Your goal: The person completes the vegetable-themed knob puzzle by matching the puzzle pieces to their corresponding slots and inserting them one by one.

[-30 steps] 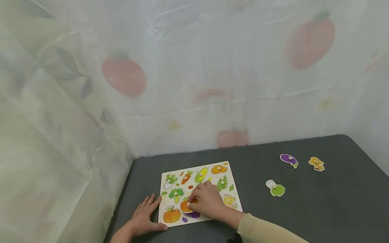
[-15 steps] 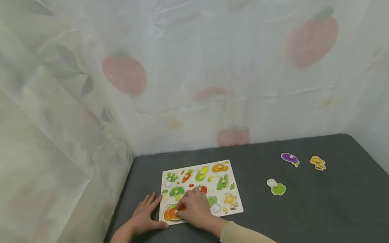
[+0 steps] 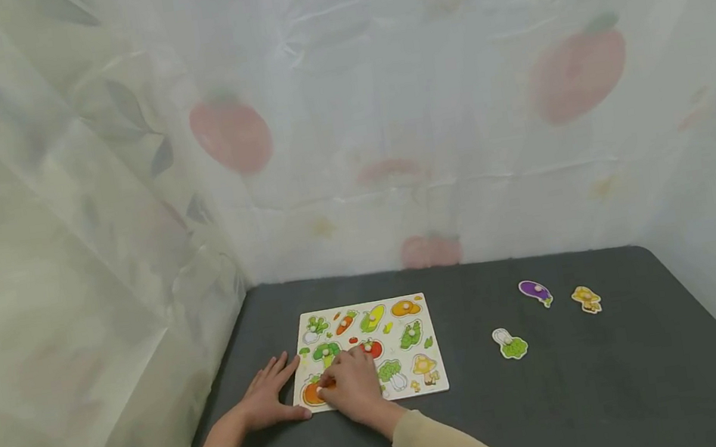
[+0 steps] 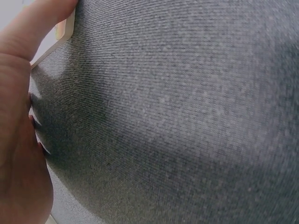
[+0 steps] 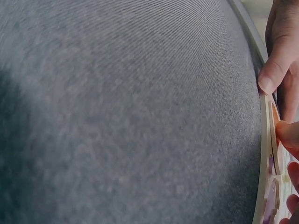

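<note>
In the frame's lower middle, the right hand (image 3: 355, 383) pinched a flat orange pumpkin-shaped piece (image 5: 275, 117) between its fingers over a white rectangular vegetable-print board (image 3: 392, 345). The left hand (image 3: 261, 405) lay spread, thumb on the board's corner.

A grey, woven-textured desk (image 5: 131, 116) fills the left and middle of the frame. At upper right, the left hand (image 5: 286, 51) rests its thumb on the end of a pale wooden board (image 5: 262, 163), seen nearly edge-on down the right side. At the right edge, the right hand (image 5: 294, 173) touches a flat, pale-rimmed orange piece (image 5: 275, 116).
</note>
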Motion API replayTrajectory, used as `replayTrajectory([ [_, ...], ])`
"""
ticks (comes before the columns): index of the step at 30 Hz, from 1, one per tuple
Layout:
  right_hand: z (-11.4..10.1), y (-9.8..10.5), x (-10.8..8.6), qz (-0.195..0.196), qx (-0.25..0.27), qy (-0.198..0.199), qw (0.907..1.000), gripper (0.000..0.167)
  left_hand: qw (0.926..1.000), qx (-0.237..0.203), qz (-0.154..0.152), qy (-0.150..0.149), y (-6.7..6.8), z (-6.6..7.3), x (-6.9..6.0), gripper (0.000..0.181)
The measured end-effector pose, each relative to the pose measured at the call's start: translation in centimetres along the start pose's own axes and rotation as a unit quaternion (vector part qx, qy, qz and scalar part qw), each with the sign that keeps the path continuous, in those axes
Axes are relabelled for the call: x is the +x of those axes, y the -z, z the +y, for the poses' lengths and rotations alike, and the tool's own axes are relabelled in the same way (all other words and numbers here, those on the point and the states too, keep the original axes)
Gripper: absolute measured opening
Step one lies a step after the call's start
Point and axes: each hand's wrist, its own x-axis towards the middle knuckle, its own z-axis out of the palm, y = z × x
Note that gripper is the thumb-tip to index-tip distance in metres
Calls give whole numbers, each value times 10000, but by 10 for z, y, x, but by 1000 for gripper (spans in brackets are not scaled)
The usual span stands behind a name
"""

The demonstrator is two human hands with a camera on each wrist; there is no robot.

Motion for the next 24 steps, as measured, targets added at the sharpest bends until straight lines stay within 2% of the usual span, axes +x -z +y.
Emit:
replayTrajectory([
  [4,-3,0,1,-36,-98,-27,9999,11,10000,3,-16,-58,2,4,-2,113],
  [11,-7,-1,1,44,-14,-60,10000,11,9999,-22,-117,45,9,13,-2,113],
  [20,-8,-3,0,72,-77,-129,9999,12,10000,-14,-20,70,2,4,0,115],
  [24,-7,-3,1,17,-116,-52,9999,11,9997,48,-160,200,5,7,0,115],
])
